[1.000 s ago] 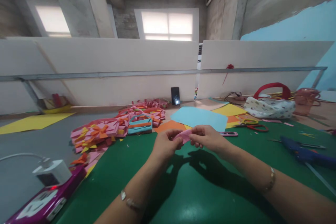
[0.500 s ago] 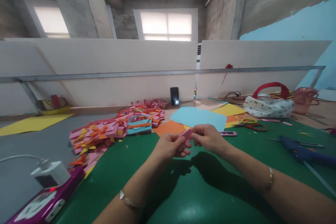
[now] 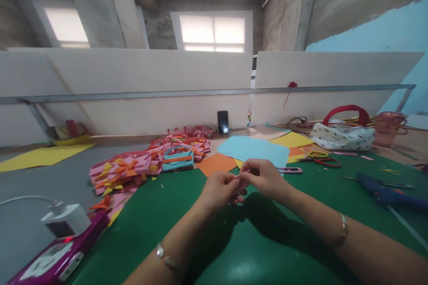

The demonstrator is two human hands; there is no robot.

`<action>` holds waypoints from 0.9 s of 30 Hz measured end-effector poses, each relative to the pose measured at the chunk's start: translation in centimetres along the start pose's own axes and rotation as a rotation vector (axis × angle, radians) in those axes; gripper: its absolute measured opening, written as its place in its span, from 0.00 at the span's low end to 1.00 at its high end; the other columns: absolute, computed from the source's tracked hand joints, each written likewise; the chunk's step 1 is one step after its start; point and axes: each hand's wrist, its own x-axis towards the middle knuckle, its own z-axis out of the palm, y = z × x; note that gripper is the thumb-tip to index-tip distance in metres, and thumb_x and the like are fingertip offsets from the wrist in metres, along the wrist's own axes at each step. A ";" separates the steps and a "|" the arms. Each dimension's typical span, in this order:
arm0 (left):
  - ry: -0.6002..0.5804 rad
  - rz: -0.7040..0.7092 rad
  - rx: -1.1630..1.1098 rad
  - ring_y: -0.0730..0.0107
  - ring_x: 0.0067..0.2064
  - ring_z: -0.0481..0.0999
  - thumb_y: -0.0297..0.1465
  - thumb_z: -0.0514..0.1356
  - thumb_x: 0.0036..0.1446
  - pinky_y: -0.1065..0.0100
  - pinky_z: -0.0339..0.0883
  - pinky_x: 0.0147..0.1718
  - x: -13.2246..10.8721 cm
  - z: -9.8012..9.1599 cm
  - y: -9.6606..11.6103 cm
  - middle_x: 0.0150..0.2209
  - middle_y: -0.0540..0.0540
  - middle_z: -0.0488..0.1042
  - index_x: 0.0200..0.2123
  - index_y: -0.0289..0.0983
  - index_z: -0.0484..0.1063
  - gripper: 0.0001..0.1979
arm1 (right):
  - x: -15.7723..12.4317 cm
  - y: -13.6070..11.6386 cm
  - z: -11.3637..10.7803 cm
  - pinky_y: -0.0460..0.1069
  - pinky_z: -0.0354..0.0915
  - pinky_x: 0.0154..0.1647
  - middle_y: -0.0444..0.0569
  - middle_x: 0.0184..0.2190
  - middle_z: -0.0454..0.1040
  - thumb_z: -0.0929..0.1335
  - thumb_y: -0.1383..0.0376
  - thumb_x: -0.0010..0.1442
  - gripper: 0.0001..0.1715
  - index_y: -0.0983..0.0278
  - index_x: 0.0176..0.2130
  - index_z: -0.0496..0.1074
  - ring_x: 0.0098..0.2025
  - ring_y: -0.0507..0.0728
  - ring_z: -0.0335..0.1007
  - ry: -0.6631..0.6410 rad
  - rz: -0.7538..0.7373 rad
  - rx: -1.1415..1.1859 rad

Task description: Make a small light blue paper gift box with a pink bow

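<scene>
Over the green mat (image 3: pixel 160 236), my left hand (image 3: pixel 220 189) pinches a small piece of pink paper (image 3: pixel 246 173), most of it hidden by fingers. My right hand (image 3: pixel 262 177) grips the same piece from the other side, its fingertips against those of my left hand. Just behind my hands lie a light blue paper sheet (image 3: pixel 254 148) and an orange sheet (image 3: pixel 216 164). A pink utility knife (image 3: pixel 292 170) rests right of my right hand. Further left stands a small blue paper bag (image 3: pixel 178 160) with an orange band.
A heap of folded pink paper pieces (image 3: pixel 130 167) spreads at left. Scissors (image 3: pixel 323 159), a blue glue gun (image 3: pixel 384 191) and a white patterned bag (image 3: pixel 343 136) lie at right. A purple power strip (image 3: pixel 67 249) with a charger is near left. A phone (image 3: pixel 223 122) leans at the back.
My hands have drawn closer together, and the fingers now cover most of the pink paper. My left hand has shifted slightly right.
</scene>
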 end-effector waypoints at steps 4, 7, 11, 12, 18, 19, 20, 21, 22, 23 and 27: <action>-0.037 -0.009 -0.028 0.75 0.20 0.72 0.42 0.62 0.41 0.75 0.60 0.18 -0.1 0.1 0.0 0.22 0.46 0.74 0.25 0.30 0.71 0.18 | 0.0 -0.2 -0.5 0.44 0.57 0.23 0.43 0.18 0.68 0.67 0.69 0.47 0.04 0.67 0.22 0.70 0.23 0.50 0.62 0.025 0.041 0.033; -0.061 -0.017 -0.036 0.74 0.21 0.72 0.42 0.62 0.41 0.75 0.61 0.19 -0.2 -0.2 0.1 0.23 0.45 0.75 0.27 0.30 0.72 0.18 | 0.3 -0.2 -1.0 0.43 0.54 0.20 0.42 0.16 0.66 0.68 0.65 0.47 0.08 0.68 0.22 0.71 0.20 0.48 0.58 -0.059 0.155 0.224; -0.039 -0.008 -0.076 0.76 0.21 0.72 0.40 0.61 0.45 0.75 0.62 0.20 -0.1 -0.6 -0.1 0.24 0.45 0.75 0.26 0.31 0.73 0.15 | 0.5 -0.2 -1.2 0.43 0.52 0.18 0.42 0.16 0.66 0.66 0.57 0.52 0.17 0.69 0.27 0.74 0.18 0.46 0.56 -0.091 0.175 0.298; -0.026 -0.002 -0.082 0.76 0.21 0.72 0.39 0.61 0.45 0.75 0.62 0.21 0.0 -0.7 -0.2 0.24 0.45 0.75 0.26 0.31 0.73 0.15 | 0.5 -0.2 -1.2 0.43 0.54 0.19 0.43 0.17 0.67 0.66 0.57 0.52 0.16 0.69 0.28 0.74 0.19 0.47 0.57 -0.100 0.159 0.282; -0.049 -0.043 -0.195 0.74 0.24 0.74 0.41 0.60 0.48 0.74 0.65 0.23 -0.4 -0.5 0.3 0.29 0.42 0.76 0.31 0.31 0.73 0.17 | 0.6 -0.1 -1.0 0.43 0.57 0.19 0.43 0.17 0.69 0.66 0.63 0.50 0.10 0.68 0.24 0.72 0.19 0.47 0.60 -0.065 0.144 0.188; -0.064 -0.063 -0.225 0.74 0.25 0.74 0.41 0.58 0.50 0.73 0.66 0.24 -0.6 -0.5 0.5 0.30 0.41 0.76 0.32 0.31 0.73 0.17 | 0.6 -0.1 -1.1 0.42 0.56 0.19 0.43 0.16 0.68 0.66 0.63 0.50 0.10 0.68 0.23 0.71 0.19 0.47 0.60 -0.062 0.154 0.186; -0.075 -0.088 -0.250 0.74 0.25 0.74 0.40 0.57 0.52 0.73 0.66 0.24 -0.7 -0.4 0.7 0.31 0.41 0.76 0.33 0.31 0.73 0.16 | 0.7 0.0 -1.1 0.42 0.56 0.19 0.42 0.16 0.67 0.66 0.64 0.50 0.10 0.68 0.23 0.71 0.18 0.47 0.60 -0.062 0.163 0.185; -0.085 -0.115 -0.267 0.74 0.25 0.74 0.39 0.56 0.53 0.74 0.66 0.24 -0.8 -0.4 0.8 0.31 0.40 0.76 0.35 0.31 0.73 0.16 | 0.7 0.1 -1.1 0.42 0.55 0.19 0.42 0.16 0.67 0.66 0.65 0.50 0.09 0.68 0.23 0.70 0.18 0.47 0.59 -0.068 0.169 0.183; -0.094 -0.140 -0.274 0.74 0.26 0.74 0.38 0.55 0.54 0.74 0.66 0.24 -0.9 -0.4 1.0 0.31 0.40 0.76 0.35 0.31 0.72 0.16 | 0.8 0.2 -1.1 0.42 0.55 0.18 0.41 0.16 0.66 0.65 0.65 0.50 0.09 0.68 0.23 0.70 0.18 0.47 0.59 -0.077 0.174 0.181; -0.102 -0.159 -0.276 0.74 0.26 0.74 0.38 0.54 0.55 0.75 0.65 0.23 -0.9 -0.5 1.0 0.31 0.40 0.76 0.35 0.31 0.72 0.15 | 0.8 0.3 -1.0 0.42 0.54 0.18 0.41 0.16 0.65 0.65 0.66 0.50 0.08 0.68 0.23 0.70 0.18 0.47 0.59 -0.086 0.176 0.178; -0.117 -0.175 -0.261 0.75 0.25 0.74 0.37 0.54 0.55 0.77 0.64 0.22 -0.7 -0.7 0.7 0.28 0.41 0.76 0.34 0.31 0.72 0.15 | 0.7 0.2 -0.9 0.42 0.52 0.18 0.39 0.15 0.62 0.63 0.66 0.51 0.09 0.67 0.22 0.68 0.17 0.46 0.56 -0.102 0.181 0.181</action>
